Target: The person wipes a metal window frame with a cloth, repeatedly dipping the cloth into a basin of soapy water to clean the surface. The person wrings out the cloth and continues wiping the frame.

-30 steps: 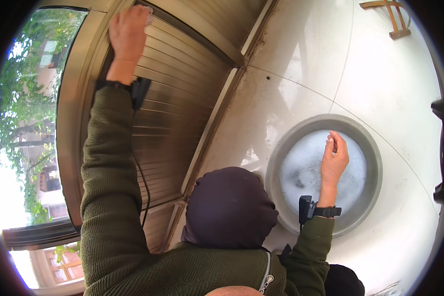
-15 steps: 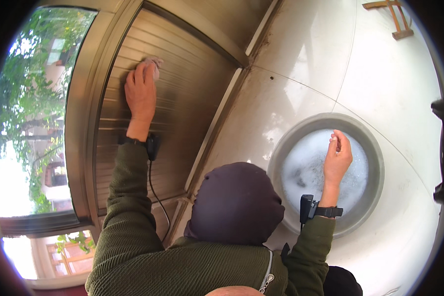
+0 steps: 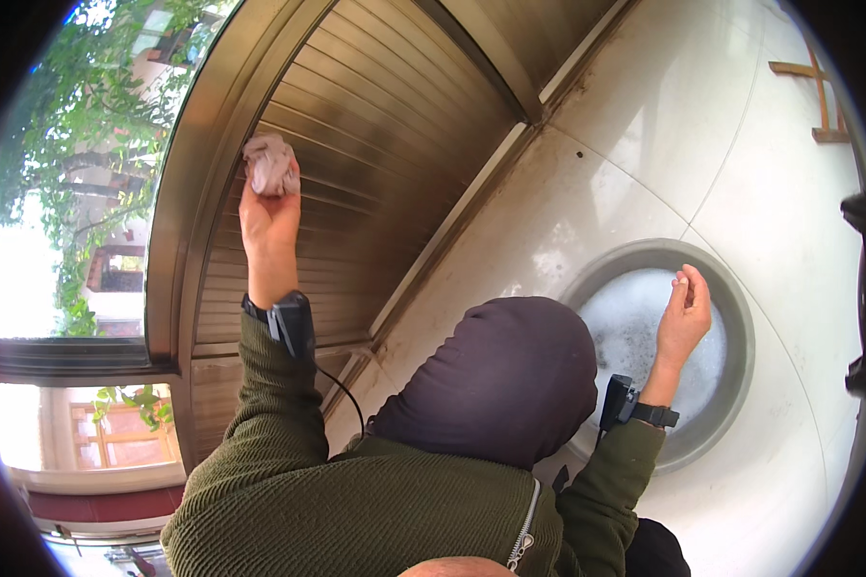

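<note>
- L hand (image 3: 271,231) is gripping a crumpled pale pink cloth (image 3: 272,165); fingers are mostly hiding behind it, so exact finger pos. can't be told.
- Cloth is sitting just above the palm, upper L of view, in front of a ribbed metal panel (image 3: 385,106), nr the edge where the panel is meeting the metal frame (image 3: 191,197). Can't tell if cloth is pressing on the panel.
- L arm is stretching up along the panel in a ribbed dk green sleeve (image 3: 279,385).
- R hand (image 3: 685,315) is hanging over the R part of a round grey basin (image 3: 738,356), fingers curling in toward the thumb, fairly narrow. Can't tell if tips are touching or if anything sm. is hiding inside; height above the water is also unclear.
- Basin is standing on the pale floor (image 3: 510,255), R of ctr, holding whitish suds (image 3: 635,303) w/ a darker patch on L side.
- Both wrists are wearing blk straps w/ sm. devices; a thin blk cable (image 3: 349,389) is running from the L one.
- A dk rounded fabric shape (image 3: 491,375) is filling the space btwn the arms, covering the basin's lower L rim.
- A zipper (image 3: 530,519) is showing on the green garment, bottom ctr.
- Window (image 3: 67,212) is standing L of the frame, showing leaves & bldg parts.
- A wooden barred item (image 3: 820,96) is showing top R, nr the view's edge.
- A sm. dk spot (image 3: 579,155) is marking the floor btwn panel & basin.
</note>
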`<state>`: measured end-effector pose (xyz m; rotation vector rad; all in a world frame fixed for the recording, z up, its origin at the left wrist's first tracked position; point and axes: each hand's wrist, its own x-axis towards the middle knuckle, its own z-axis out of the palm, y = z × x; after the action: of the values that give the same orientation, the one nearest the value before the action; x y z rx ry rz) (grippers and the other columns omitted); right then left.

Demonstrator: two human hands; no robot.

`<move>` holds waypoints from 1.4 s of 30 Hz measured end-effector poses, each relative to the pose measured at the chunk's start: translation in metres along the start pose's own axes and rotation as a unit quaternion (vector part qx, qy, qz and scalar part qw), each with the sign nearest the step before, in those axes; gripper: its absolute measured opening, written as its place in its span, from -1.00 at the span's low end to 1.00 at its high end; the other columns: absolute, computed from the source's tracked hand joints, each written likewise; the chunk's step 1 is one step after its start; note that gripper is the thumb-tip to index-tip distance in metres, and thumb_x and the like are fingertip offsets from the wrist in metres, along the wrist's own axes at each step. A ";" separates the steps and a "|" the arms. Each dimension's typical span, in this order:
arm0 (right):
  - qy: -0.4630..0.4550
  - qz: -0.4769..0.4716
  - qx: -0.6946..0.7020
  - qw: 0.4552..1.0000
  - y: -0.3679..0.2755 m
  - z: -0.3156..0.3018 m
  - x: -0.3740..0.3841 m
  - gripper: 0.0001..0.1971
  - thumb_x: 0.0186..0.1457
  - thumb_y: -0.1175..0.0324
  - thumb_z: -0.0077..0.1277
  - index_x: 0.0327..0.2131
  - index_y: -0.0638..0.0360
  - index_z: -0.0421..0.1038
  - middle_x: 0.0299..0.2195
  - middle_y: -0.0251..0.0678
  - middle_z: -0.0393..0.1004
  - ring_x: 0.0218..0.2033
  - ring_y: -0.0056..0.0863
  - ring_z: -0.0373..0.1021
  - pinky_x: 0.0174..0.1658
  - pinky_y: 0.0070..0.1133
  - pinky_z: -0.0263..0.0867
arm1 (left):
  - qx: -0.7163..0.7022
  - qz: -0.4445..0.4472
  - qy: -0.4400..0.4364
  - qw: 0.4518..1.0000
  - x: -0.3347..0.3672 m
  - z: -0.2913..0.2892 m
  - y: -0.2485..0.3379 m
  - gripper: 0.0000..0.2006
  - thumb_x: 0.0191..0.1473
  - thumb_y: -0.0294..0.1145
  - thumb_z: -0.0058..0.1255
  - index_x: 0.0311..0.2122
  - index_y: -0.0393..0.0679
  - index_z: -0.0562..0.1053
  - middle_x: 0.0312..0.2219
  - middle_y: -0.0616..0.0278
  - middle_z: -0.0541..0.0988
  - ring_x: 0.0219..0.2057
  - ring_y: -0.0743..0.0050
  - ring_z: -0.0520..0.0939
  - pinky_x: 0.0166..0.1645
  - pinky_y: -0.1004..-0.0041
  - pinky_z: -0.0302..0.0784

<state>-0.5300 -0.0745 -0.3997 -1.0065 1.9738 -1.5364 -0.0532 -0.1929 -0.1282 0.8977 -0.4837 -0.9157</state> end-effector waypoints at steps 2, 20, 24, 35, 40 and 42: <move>0.004 0.003 0.034 0.999 -0.002 0.000 0.000 -0.79 0.23 0.48 -0.04 -0.11 0.24 0.52 -0.23 -0.28 0.58 -0.25 -0.51 0.52 -0.16 -0.56 0.40 | -0.063 -0.041 -0.002 0.997 0.016 0.024 0.001 -0.70 0.30 -0.40 -0.20 0.03 -0.32 0.43 0.00 -0.04 0.53 0.02 -0.01 0.54 0.11 0.07 0.53; 0.025 0.028 0.002 0.999 -0.002 -0.002 -0.003 -0.79 0.19 0.49 -0.04 -0.13 0.20 0.52 -0.25 -0.30 0.57 -0.31 -0.51 0.47 -0.21 -0.55 0.37 | 0.118 0.010 -0.358 0.926 0.168 0.187 -0.152 -0.72 0.28 -0.44 -0.19 0.01 -0.30 0.45 -0.05 0.03 0.57 -0.02 0.09 0.56 0.10 0.08 0.48; 0.028 0.021 -0.014 0.999 -0.004 0.000 -0.003 -0.80 0.19 0.48 -0.03 -0.14 0.19 0.53 -0.27 -0.31 0.57 -0.32 -0.51 0.46 -0.23 -0.55 0.37 | 0.045 -0.032 -0.374 0.926 0.133 0.176 -0.129 -0.71 0.27 -0.41 -0.16 0.02 -0.30 0.44 -0.06 0.03 0.56 -0.01 0.08 0.55 0.13 0.10 0.47; 0.022 0.018 0.011 1.000 -0.018 0.004 -0.004 -0.82 0.20 0.46 -0.01 -0.15 0.20 0.53 -0.29 -0.30 0.56 -0.36 -0.50 0.43 -0.26 -0.55 0.37 | 0.640 0.545 -0.304 0.447 0.021 0.134 -0.069 -0.52 0.00 -0.57 0.08 0.09 -0.09 0.46 -0.02 0.28 0.50 0.04 0.18 0.45 0.10 0.29 0.44; 0.032 0.000 -0.013 0.999 -0.020 0.002 -0.003 -0.82 0.20 0.47 -0.01 -0.15 0.20 0.53 -0.28 -0.29 0.56 -0.36 -0.49 0.43 -0.26 -0.56 0.37 | 0.639 0.675 -0.286 0.235 0.082 0.196 -0.104 -0.60 -0.03 -0.49 0.09 0.00 -0.05 0.49 -0.06 0.33 0.50 -0.01 0.14 0.44 0.03 0.25 0.45; 0.043 0.006 -0.012 0.999 -0.019 0.000 -0.003 -0.82 0.20 0.47 -0.01 -0.16 0.20 0.53 -0.28 -0.29 0.56 -0.36 -0.49 0.43 -0.25 -0.55 0.37 | 0.658 0.681 -0.263 0.185 0.106 0.194 -0.107 -0.67 0.03 -0.45 0.04 -0.04 -0.05 0.50 -0.05 0.33 0.50 0.01 0.16 0.44 0.02 0.26 0.44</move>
<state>-0.5230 -0.0745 -0.3818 -0.9502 2.0586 -1.5771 -0.1814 -0.4020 -0.1097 0.9540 -2.3817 1.4392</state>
